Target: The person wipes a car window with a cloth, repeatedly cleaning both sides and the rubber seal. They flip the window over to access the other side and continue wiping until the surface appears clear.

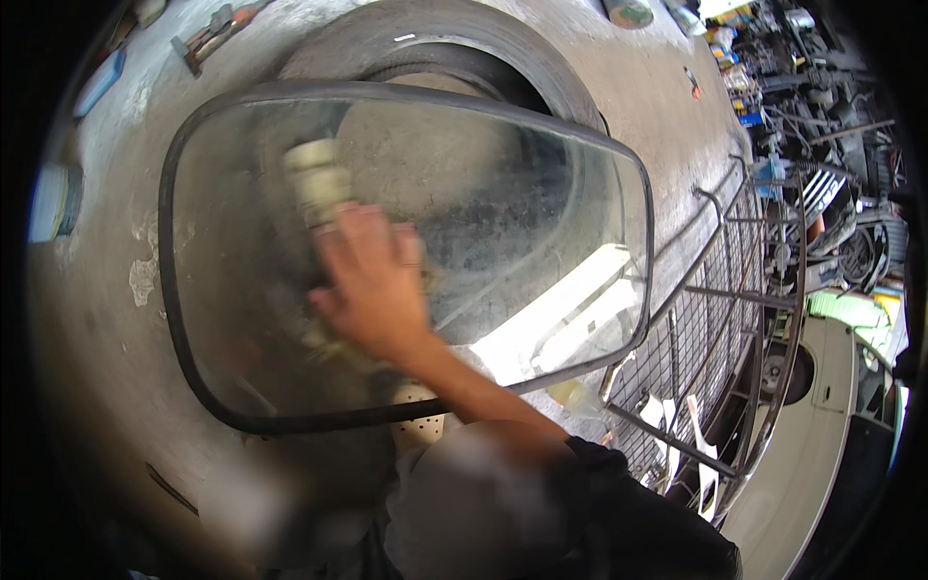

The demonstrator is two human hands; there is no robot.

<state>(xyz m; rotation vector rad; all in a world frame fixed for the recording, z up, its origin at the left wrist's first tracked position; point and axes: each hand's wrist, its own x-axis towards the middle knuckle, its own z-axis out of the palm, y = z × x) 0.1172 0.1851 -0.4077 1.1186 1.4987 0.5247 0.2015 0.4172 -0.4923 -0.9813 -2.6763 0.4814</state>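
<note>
Reaching over the black-rimmed glass (493, 256), my right hand (374, 280) shows blurred on my feed, fingers outstretched and thumb apart. A pale wad (317, 174) is at its fingertips, against the glass, which extends all around the hand. Farther ahead, past the glass edge, is a tyre (527, 46); to the hand's right, a wire rack (739, 296). My left hand is out of sight.

Vehicle workshop: tyre (517, 37), piled parts (855, 164)

Black-rimmed glass pane (474, 213) over tire (527, 46)
</note>
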